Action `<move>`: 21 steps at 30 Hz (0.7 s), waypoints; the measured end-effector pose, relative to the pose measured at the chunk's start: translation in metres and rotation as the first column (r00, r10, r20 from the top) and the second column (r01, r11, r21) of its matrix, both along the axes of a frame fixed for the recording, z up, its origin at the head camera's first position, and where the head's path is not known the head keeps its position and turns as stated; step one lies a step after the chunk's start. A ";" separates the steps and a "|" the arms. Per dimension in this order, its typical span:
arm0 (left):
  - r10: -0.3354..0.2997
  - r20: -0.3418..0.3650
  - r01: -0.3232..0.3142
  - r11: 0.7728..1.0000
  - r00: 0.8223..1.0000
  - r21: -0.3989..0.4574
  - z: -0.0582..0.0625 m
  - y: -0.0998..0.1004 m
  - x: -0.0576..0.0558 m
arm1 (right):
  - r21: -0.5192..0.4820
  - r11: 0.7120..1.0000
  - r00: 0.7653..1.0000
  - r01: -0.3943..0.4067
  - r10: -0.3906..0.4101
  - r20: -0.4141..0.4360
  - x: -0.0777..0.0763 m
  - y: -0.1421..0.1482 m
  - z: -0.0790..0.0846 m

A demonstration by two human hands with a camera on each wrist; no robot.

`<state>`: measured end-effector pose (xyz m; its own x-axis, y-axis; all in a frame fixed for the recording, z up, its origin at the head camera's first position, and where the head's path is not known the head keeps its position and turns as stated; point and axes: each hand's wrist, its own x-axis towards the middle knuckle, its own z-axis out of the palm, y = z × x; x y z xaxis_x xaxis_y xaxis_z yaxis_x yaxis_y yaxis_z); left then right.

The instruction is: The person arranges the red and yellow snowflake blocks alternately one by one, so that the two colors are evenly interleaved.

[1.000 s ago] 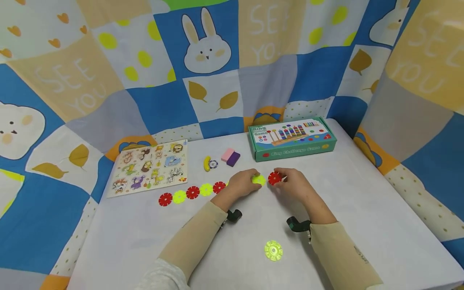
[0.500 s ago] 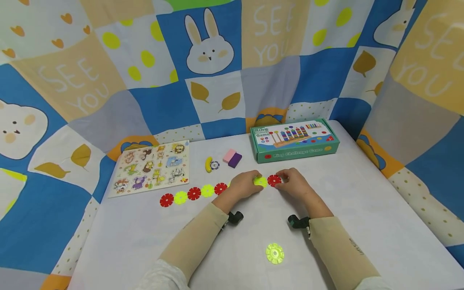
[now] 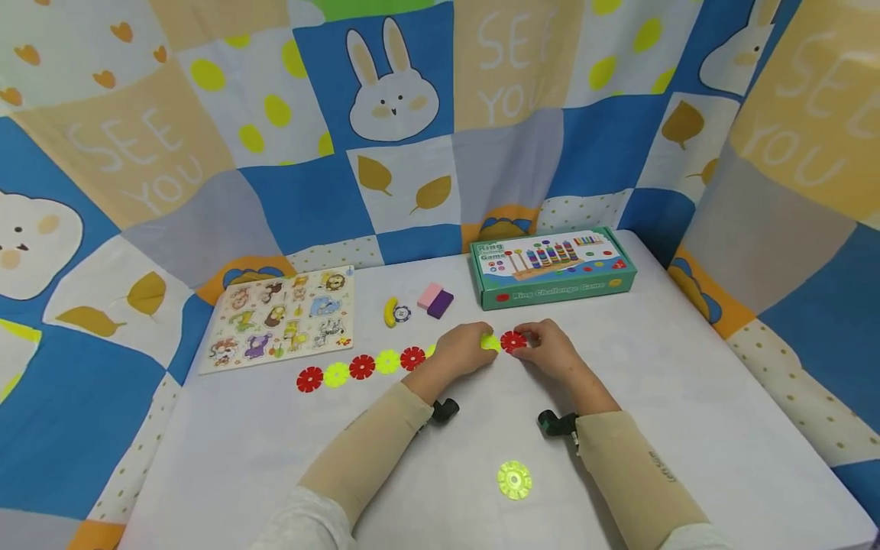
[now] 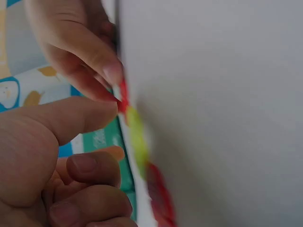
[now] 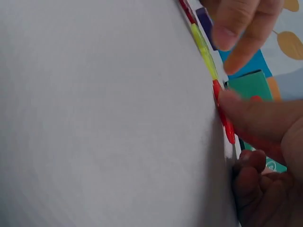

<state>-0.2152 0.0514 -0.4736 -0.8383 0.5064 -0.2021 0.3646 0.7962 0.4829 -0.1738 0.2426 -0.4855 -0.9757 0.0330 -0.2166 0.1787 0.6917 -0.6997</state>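
A row of notched plastic flower discs, alternating red [image 3: 310,379] and yellow [image 3: 336,374], runs across the white table. Over its right part is my left hand [image 3: 462,351], hiding some of the row; its thumb and index finger stand apart around a yellow disc [image 3: 490,342]. In the right wrist view, a small gap shows between those fingertips [image 5: 224,40] and the yellow disc [image 5: 203,51]. My right hand [image 3: 553,353] pinches a red disc [image 3: 512,341] at the row's right end, edge to edge with the yellow one. My right thumb [image 5: 255,113] overlaps this red disc [image 5: 228,125].
A loose yellow disc [image 3: 514,480] lies nearer the front. Behind the row are an animal puzzle board [image 3: 278,317], a toy banana [image 3: 390,312], a small round token [image 3: 402,314], pink [image 3: 430,295] and purple [image 3: 440,304] blocks and a green game box [image 3: 553,267].
My right hand has moved left with the red disc, closing the gap to the yellow disc. My left hand has stayed about where it was.
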 end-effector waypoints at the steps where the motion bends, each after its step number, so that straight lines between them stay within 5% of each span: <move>1: 0.008 0.002 -0.008 1.000 1.000 0.002 0.002 0.003 0.000 | -0.016 1.000 1.000 -0.001 0.001 0.005 0.000 0.001 0.000; 6: 0.034 0.024 -0.035 0.999 0.999 0.012 0.006 0.023 -0.004 | -0.180 0.984 0.999 0.011 -0.004 0.043 0.001 0.009 0.000; 11: 0.009 0.021 -0.010 1.000 1.000 0.020 -0.003 0.037 -0.006 | -0.317 0.948 0.999 0.005 0.008 0.040 0.004 0.014 0.002; 16: -0.035 -0.020 0.035 0.999 0.999 -0.003 -0.014 0.035 -0.002 | -0.350 0.937 1.000 -0.003 0.013 0.026 0.006 0.012 0.002; 21: -0.060 -0.026 0.060 0.998 0.998 0.011 -0.011 0.035 -0.004 | -0.341 0.940 0.999 -0.001 0.014 0.035 0.008 0.013 0.006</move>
<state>-0.2194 0.0866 -0.4844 -0.8113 0.5581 -0.1744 0.4238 0.7667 0.4822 -0.1657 0.2554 -0.4795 -0.9668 -0.0560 -0.2492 0.2046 0.4143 -0.8868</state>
